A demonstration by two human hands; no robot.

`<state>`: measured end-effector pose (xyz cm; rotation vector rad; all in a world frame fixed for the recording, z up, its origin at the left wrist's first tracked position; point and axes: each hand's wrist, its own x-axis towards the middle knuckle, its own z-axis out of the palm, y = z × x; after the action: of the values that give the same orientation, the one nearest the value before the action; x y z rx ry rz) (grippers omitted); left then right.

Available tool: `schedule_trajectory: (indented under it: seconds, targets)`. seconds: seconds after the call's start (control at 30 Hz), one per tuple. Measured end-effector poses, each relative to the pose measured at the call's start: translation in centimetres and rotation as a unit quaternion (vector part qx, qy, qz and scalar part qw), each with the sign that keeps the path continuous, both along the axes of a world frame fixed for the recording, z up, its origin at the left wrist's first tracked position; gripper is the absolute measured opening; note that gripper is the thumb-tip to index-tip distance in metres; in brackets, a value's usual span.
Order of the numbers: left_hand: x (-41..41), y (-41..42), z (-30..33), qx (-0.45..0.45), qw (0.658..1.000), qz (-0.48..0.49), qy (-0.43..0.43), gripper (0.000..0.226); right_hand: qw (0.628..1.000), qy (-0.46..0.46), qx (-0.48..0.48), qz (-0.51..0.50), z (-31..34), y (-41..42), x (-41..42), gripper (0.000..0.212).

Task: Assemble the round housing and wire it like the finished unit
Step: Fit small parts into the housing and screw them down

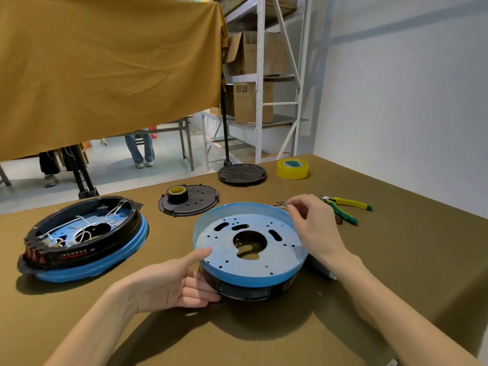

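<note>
The round housing with a pale blue perforated metal plate on top and a black plastic ring beneath (250,257) is sitting near the front middle of the olive-covered table (396,260). The left hand (174,281) is bracing it at the near-left side, thumb lying along the blue rim and fingers curling against the black ring below. The right hand (314,225) is reaching over the far-right rim, its fingertips pinching a thin white wire with small brass terminals (280,204) just beyond the edge.

The finished black-and-blue unit with white wiring inside (84,239) is resting well apart to the left, serving as the pattern.

The housing looks stiff and moderately light; the glossy blue film may be slippery, so gripping at the rim and the black ring seems safer than on the flat plate. The sheet-metal edges and cut-outs could be sharp. The wire looks limp and fine, best held close to its terminal.

Yellow-handled pliers (348,207) are lying just right of the right hand.
</note>
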<state>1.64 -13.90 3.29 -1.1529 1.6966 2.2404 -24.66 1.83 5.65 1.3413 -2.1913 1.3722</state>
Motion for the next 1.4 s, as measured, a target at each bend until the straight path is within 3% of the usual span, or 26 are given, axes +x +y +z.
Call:
schedule_trajectory:
  seconds: [0.17, 0.27, 0.33, 0.53, 0.73, 1.0, 1.4]
  targets:
    - [-0.4, -0.2, -0.8, -0.055, 0.998, -0.010, 0.003, 0.091, 0.968, -0.120, 0.089, 0.202, 1.0, -1.5, 3.5, 0.012]
    - [-0.2, -0.7, -1.2, -0.055, 0.998, -0.030, 0.012, 0.095, 0.945, -0.136, 0.126, 0.270, 0.7, -2.4, 5.2, 0.014]
    - [-0.1, -1.0, -1.5, -0.045, 0.998, -0.044, 0.018, 0.082, 0.936, -0.144, 0.127, 0.294, 0.6, -3.0, 5.9, 0.017]
    - [-0.1, -1.2, -2.2, -0.037, 0.998, -0.049, 0.034, 0.074, 0.929, -0.073, 0.142, 0.334, 0.4, -4.6, 7.4, 0.010]
    - [0.1, -1.2, -2.0, -0.039, 0.997, -0.043, 0.046, 0.092, 0.928, -0.084, 0.094, 0.351, -0.6, -4.8, 8.2, 0.013]
    - [0.3, -1.1, -1.8, -0.037, 0.997, -0.044, 0.049, 0.091, 0.922, -0.078, 0.078, 0.370, -0.8, -4.7, 8.6, 0.006]
    - [0.3, -1.0, -1.7, -0.036, 0.997, -0.046, 0.055, 0.088, 0.922, 0.006, 0.155, 0.355, -1.2, -4.0, 8.4, 0.009]
